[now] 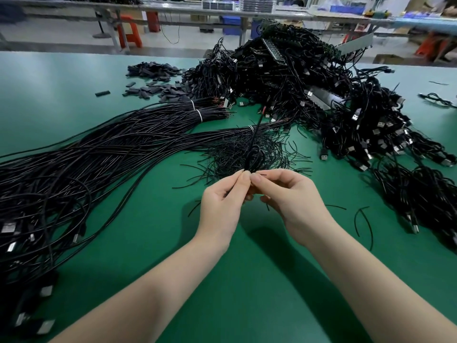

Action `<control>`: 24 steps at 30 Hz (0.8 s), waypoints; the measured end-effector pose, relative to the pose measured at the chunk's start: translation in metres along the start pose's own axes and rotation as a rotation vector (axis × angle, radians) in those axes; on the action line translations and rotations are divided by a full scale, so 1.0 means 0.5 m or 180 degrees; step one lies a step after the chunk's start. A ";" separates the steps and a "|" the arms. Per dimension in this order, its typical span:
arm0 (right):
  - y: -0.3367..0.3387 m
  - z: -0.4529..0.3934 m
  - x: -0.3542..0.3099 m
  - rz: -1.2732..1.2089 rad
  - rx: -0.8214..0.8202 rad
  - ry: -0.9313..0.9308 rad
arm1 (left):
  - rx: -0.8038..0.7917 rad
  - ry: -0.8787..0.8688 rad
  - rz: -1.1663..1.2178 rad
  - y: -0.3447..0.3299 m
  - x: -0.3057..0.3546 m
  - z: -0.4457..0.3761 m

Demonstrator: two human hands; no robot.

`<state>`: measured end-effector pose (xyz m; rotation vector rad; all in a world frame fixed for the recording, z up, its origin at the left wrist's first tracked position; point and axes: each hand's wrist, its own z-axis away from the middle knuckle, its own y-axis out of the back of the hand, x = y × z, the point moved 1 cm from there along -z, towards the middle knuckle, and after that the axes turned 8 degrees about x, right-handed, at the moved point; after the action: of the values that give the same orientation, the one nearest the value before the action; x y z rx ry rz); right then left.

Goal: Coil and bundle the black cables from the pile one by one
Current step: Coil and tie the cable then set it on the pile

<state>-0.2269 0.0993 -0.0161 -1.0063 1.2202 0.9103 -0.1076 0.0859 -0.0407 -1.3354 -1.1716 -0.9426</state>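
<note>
On the green table (247, 280), uncoiled black cables (99, 149) sprawl to the left and the tangled pile (309, 95) rises behind. Above a scatter of thin tie wires (247, 149), the left hand (222, 204) and right hand (286, 194) meet, fingertips pinched together on a small coiled cable (254, 157). The step looks like binding the coil; next comes twisting the tie tight. The tie itself is probably between the fingertips, too thin to confirm.

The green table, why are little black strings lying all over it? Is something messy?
A bit messy. Loose thin ties lie scattered on the green table, apart from the tie heap. A few small black sleeves also strayed. Both hands pinch a coiled cable; nothing looks broken.
</note>
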 end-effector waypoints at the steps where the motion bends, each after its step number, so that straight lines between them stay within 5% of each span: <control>1: 0.003 0.000 -0.002 0.0181 0.0007 0.0182 | -0.0052 0.0059 0.0011 0.001 -0.002 -0.001; 5: 0.006 0.004 -0.017 0.1304 0.0135 0.1443 | -0.0144 0.0221 0.0103 0.002 0.001 -0.004; 11: 0.009 0.014 -0.018 0.1696 0.0433 0.2035 | -0.0177 0.0431 0.0111 -0.003 0.010 -0.003; 15: 0.013 0.016 -0.007 0.2366 0.0563 0.2952 | -0.0239 0.0550 0.0015 -0.006 0.019 0.001; 24: 0.044 -0.018 -0.091 0.4536 -0.1626 0.5368 | -0.0376 0.2115 0.0412 -0.003 0.039 -0.015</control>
<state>-0.2563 0.0967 0.0258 -1.2013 3.5193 1.4423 -0.1044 0.0810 -0.0205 -1.0447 -0.5216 -1.2455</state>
